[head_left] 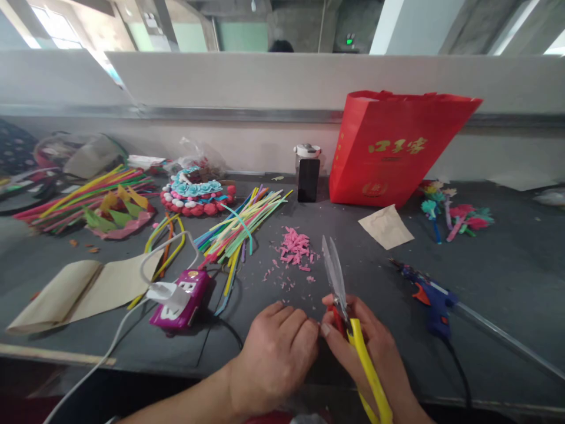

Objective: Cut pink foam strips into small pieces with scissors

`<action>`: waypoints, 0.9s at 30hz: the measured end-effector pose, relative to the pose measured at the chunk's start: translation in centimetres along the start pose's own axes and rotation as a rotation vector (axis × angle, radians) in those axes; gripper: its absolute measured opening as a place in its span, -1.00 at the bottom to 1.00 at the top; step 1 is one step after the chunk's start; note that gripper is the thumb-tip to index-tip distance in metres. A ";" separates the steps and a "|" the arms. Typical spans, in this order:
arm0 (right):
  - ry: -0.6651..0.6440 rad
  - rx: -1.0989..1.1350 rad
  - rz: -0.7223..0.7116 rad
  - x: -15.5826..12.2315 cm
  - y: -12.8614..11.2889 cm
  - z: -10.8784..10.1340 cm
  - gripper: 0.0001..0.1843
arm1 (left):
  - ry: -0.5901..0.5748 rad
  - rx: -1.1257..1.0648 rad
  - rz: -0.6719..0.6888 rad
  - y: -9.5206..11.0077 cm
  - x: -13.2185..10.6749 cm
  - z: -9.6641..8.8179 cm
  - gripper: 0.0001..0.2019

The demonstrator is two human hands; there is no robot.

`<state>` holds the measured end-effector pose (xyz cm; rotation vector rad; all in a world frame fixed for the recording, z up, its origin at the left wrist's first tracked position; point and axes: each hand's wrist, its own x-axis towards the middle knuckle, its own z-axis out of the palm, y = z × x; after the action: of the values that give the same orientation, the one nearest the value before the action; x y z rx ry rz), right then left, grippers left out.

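Observation:
My right hand is wrapped round a pair of scissors with yellow handles and a small red part near the pivot. Their blades point up and away from me, slightly apart. Beside it, my left hand is closed, knuckles up, its fingertips close to the right thumb and fingers. Whatever it grips is hidden under the fingers. Just beyond both hands lies a small heap of pink cut pieces, with tiny crumbs scattered round it on the dark table.
To the left are a purple power socket with cables, a brown paper booklet and coloured craft stems. Behind stand a phone, a bottle and a red bag. A blue glue gun lies right.

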<state>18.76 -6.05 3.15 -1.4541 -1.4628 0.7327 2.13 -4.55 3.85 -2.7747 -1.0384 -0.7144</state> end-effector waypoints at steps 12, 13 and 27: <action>-0.083 -0.142 -0.105 1.0 -0.1 -1.1 -0.78 | -0.266 -1.147 -0.792 -0.2 1.6 -1.3 -0.84; -0.092 -0.158 -0.128 0.9 0.0 -1.0 -0.79 | -0.289 -1.244 -0.844 -0.4 1.7 -1.4 -0.83; -0.002 -0.131 -0.171 0.2 -0.1 -0.5 -0.80 | -0.345 -1.556 -0.992 -1.0 1.5 -0.7 -0.87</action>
<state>19.12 -6.00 3.48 -1.4042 -1.6397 0.5420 2.24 -3.05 5.08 -3.2101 -3.0741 -1.7582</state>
